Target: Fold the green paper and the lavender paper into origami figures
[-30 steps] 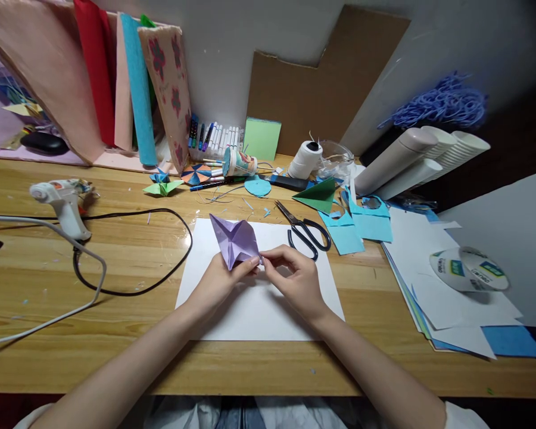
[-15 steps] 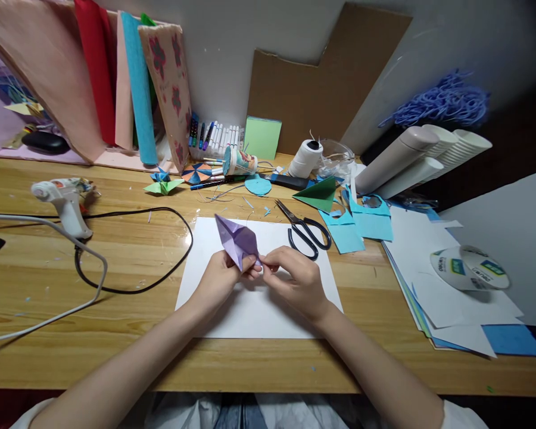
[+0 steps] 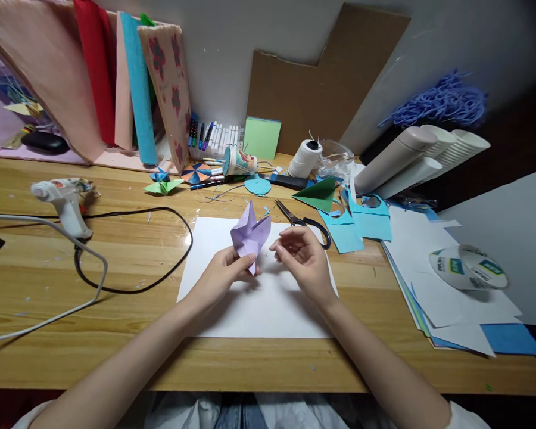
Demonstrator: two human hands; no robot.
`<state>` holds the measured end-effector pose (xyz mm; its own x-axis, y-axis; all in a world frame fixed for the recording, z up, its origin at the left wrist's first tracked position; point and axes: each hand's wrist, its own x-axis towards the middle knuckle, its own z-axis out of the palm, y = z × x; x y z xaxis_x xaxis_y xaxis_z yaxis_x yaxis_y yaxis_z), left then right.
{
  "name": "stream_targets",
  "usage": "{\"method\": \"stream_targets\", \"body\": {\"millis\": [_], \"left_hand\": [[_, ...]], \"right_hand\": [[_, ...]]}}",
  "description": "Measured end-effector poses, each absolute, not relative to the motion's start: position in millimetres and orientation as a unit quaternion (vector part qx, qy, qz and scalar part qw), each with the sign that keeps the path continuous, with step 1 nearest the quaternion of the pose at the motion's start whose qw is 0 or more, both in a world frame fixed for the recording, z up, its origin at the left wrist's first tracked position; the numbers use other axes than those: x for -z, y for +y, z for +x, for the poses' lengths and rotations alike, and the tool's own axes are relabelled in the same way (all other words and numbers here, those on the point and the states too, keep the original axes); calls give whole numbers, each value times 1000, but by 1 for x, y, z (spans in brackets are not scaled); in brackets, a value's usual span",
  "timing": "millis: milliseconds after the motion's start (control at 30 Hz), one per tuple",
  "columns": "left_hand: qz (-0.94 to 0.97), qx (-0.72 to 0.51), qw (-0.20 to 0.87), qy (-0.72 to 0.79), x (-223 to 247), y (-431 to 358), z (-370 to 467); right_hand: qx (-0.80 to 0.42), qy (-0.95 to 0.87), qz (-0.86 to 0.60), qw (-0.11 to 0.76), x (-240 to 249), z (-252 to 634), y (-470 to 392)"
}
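Observation:
Between the thumb and fingers of my left hand (image 3: 230, 268) is a folded purple origami paper piece (image 3: 250, 233), its pointed flaps facing up and away from me. To its right, my right hand (image 3: 304, 257) is apart from the paper, fingers curled loosely and parted, with nothing in them. Both hands are above a white sheet of paper (image 3: 268, 316) on the wooden table. Black-handled scissors (image 3: 295, 215) lie just beyond my right hand, which hides part of their handles.
A hot glue gun (image 3: 69, 205) and its black cable (image 3: 134, 292) lie at the left. Beyond the sheet are a green folded paper (image 3: 317, 193), light-blue paper pieces (image 3: 346, 233) and a thread spool (image 3: 304, 158). Stacked papers (image 3: 451, 304) with a tape roll (image 3: 468, 268) sit at the right.
My right hand has let go of the purple paper, moving slightly right and opening. In my left hand the paper has turned so that its points face up and away.

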<state>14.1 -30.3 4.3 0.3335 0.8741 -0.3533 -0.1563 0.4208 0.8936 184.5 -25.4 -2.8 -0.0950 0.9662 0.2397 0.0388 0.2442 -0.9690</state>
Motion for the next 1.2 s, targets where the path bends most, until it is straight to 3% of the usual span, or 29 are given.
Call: {"method": "stream_targets", "body": {"millis": [100, 267, 433, 967, 1200], "left_hand": [[413, -317, 739, 427, -2, -30, 12], [461, -295, 720, 426, 1, -30, 11], [518, -289, 670, 446, 0, -31, 14], [640, -241, 568, 458, 1, -35, 17], [671, -229, 519, 478, 6, -37, 20]], "right_hand": [[-360, -672, -410, 501, -1, 193, -21], [-224, -833, -339, 375, -3, 200, -18], [-118, -860, -359, 344, 3, 200, -21], [-86, -846, -466, 246, 4, 188, -28], [-59, -841, -477, 247, 4, 182, -32]]}}
